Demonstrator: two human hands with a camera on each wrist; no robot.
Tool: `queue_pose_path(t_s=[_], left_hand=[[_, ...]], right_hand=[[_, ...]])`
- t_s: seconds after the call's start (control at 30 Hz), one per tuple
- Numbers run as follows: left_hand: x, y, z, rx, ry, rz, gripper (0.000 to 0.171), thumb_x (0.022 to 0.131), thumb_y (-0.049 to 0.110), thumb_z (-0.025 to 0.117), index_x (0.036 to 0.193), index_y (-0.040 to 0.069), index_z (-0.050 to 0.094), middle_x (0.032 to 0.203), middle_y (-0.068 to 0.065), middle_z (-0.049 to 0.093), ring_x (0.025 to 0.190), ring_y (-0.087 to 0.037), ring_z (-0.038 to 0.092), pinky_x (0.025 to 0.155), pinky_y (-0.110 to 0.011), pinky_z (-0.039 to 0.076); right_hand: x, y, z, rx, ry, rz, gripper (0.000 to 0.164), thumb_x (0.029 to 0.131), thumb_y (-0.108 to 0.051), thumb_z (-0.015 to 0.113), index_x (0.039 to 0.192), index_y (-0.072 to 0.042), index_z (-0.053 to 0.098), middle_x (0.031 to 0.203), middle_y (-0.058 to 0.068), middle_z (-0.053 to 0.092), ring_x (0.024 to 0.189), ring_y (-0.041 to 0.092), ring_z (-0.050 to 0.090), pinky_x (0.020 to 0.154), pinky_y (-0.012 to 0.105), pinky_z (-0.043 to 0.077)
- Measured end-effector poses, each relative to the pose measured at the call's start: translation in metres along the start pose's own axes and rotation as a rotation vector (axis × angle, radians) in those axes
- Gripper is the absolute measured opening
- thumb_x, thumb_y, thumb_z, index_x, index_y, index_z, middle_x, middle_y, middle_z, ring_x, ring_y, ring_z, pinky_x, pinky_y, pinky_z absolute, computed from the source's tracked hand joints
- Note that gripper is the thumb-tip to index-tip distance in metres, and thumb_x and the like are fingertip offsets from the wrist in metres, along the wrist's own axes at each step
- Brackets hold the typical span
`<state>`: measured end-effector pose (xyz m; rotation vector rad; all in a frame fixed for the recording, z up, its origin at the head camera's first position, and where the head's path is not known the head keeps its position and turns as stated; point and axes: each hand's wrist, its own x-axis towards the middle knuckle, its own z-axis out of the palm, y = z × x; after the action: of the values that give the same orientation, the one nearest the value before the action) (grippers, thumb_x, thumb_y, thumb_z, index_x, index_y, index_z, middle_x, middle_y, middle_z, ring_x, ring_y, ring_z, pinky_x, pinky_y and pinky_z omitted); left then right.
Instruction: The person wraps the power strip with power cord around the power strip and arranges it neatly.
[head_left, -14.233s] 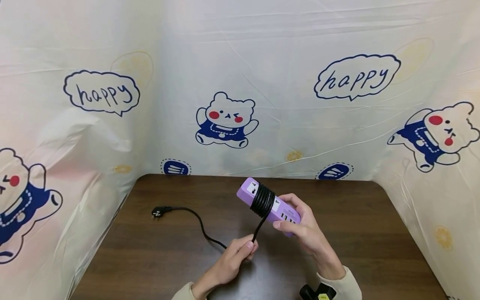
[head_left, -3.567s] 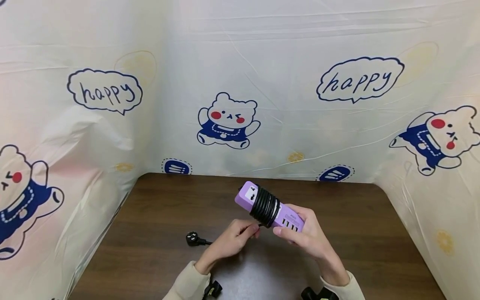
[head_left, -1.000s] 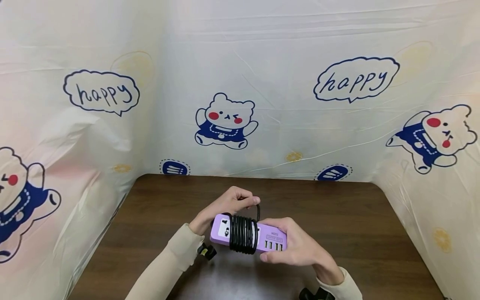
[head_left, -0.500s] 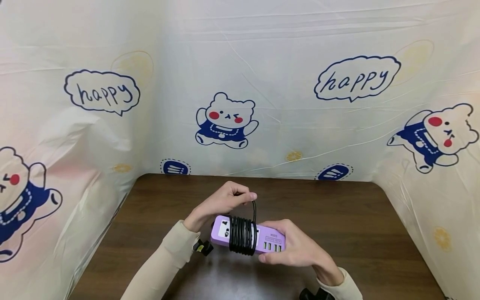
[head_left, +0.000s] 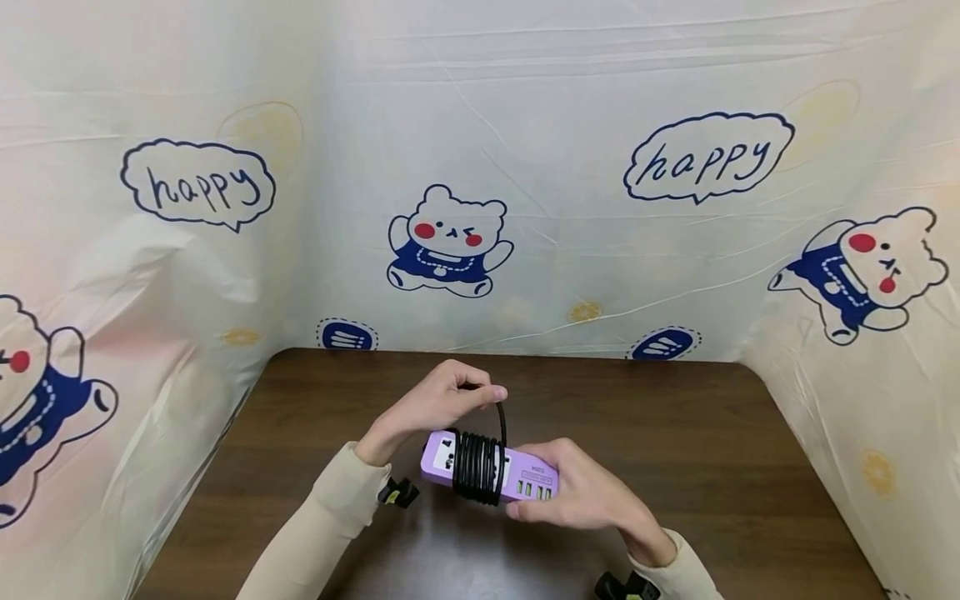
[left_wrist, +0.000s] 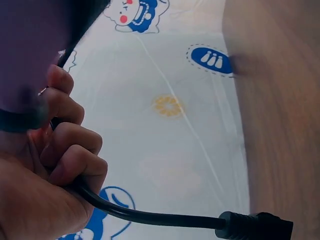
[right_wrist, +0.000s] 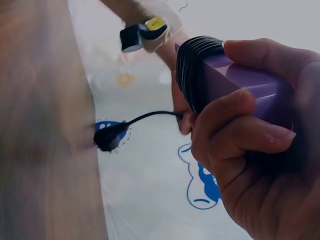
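My right hand [head_left: 581, 487] grips the right end of a purple power strip [head_left: 536, 473], thumb along the near side and fingers along the far side. Several turns of black cord [head_left: 478, 468] are wound around its middle. Behind the strip, my left hand [head_left: 442, 400] pinches the cord's free length, which rises from the coil. In the left wrist view its fingers are curled round the cord [left_wrist: 150, 216], with a short piece running out to the black plug [left_wrist: 255, 226]. The plug [right_wrist: 110, 136] also hangs in the right wrist view; the head view does not show it.
Both hands are over a dark brown wooden table [head_left: 675, 433]. A pale printed curtain [head_left: 570, 167] encloses the back and both sides. A small black wrist camera [head_left: 399, 492] sits at the left sleeve, another [head_left: 627, 586] at the right.
The left hand has gone from the strip's near side to its far side, cord in its grip. The plug has left the table. The strip is lower and more level, with more cord wound on.
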<state>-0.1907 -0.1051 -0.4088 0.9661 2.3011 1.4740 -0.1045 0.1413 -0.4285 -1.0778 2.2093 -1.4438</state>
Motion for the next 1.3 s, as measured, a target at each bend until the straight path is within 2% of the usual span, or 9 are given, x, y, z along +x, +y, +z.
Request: queue_pose_path(t_s=[0.13, 0.37, 0.53, 0.7, 0.8, 1.03, 1.3], left_hand=[[-0.007, 0.006, 0.0, 0.085, 0.05, -0.025, 0.049, 0.097, 0.047, 0.063, 0.062, 0.015, 0.053, 0.055, 0.003, 0.03, 0.051, -0.012, 0.03, 0.051, -0.025, 0.026], [-0.015, 0.025, 0.011, 0.32, 0.124, -0.042, 0.042, 0.095, 0.056, 0.061, 0.064, 0.027, 0.058, 0.052, 0.012, 0.029, 0.049, -0.005, 0.031, 0.05, -0.024, 0.025], [-0.02, 0.037, 0.021, 0.43, 0.238, -0.062, 0.034, 0.095, 0.054, 0.062, 0.066, 0.036, 0.06, 0.05, 0.019, 0.025, 0.047, 0.0, 0.028, 0.048, -0.024, 0.023], [-0.024, 0.041, 0.032, 0.5, 0.334, -0.073, 0.033, 0.097, 0.05, 0.062, 0.068, 0.033, 0.066, 0.048, 0.022, 0.025, 0.051, 0.002, 0.032, 0.048, -0.023, 0.026], [-0.026, 0.041, 0.038, 0.526, 0.362, -0.068, 0.033, 0.097, 0.05, 0.061, 0.069, 0.033, 0.067, 0.048, 0.023, 0.025, 0.051, 0.002, 0.034, 0.046, -0.023, 0.026], [-0.029, 0.038, 0.053, 0.557, 0.415, -0.086, 0.034, 0.098, 0.049, 0.06, 0.069, 0.032, 0.062, 0.048, 0.02, 0.023, 0.048, 0.002, 0.028, 0.044, -0.022, 0.021], [-0.034, 0.031, 0.074, 0.609, 0.534, -0.089, 0.03, 0.1, 0.042, 0.058, 0.075, 0.029, 0.065, 0.049, 0.017, 0.026, 0.048, -0.001, 0.03, 0.042, -0.023, 0.021]], right_hand=[[0.001, 0.003, 0.001, -0.02, 0.01, 0.04, 0.03, 0.081, -0.022, 0.081, 0.108, -0.025, 0.069, 0.076, -0.009, 0.065, 0.063, 0.003, 0.057, 0.053, 0.026, 0.05], [0.003, 0.011, 0.002, -0.089, 0.008, 0.058, 0.029, 0.079, -0.02, 0.082, 0.103, -0.026, 0.069, 0.078, -0.011, 0.065, 0.063, 0.002, 0.058, 0.055, 0.025, 0.05], [0.008, 0.018, 0.002, -0.126, 0.043, 0.058, 0.024, 0.079, -0.021, 0.082, 0.097, -0.027, 0.067, 0.076, -0.012, 0.065, 0.062, 0.002, 0.058, 0.055, 0.025, 0.05], [0.01, 0.024, -0.001, -0.111, 0.071, 0.085, 0.024, 0.079, -0.02, 0.083, 0.095, -0.027, 0.067, 0.074, -0.012, 0.064, 0.061, 0.003, 0.057, 0.055, 0.026, 0.05], [0.011, 0.026, -0.001, -0.117, 0.077, 0.096, 0.024, 0.079, -0.022, 0.083, 0.096, -0.027, 0.067, 0.074, -0.011, 0.065, 0.061, 0.004, 0.058, 0.055, 0.027, 0.051], [0.014, 0.036, 0.0, -0.159, 0.114, 0.104, 0.024, 0.079, -0.024, 0.083, 0.098, -0.028, 0.067, 0.075, -0.012, 0.065, 0.062, 0.006, 0.06, 0.055, 0.027, 0.052], [0.018, 0.044, 0.001, -0.186, 0.195, 0.114, 0.026, 0.079, -0.028, 0.084, 0.101, -0.027, 0.069, 0.079, -0.013, 0.066, 0.066, 0.007, 0.061, 0.058, 0.028, 0.052]])
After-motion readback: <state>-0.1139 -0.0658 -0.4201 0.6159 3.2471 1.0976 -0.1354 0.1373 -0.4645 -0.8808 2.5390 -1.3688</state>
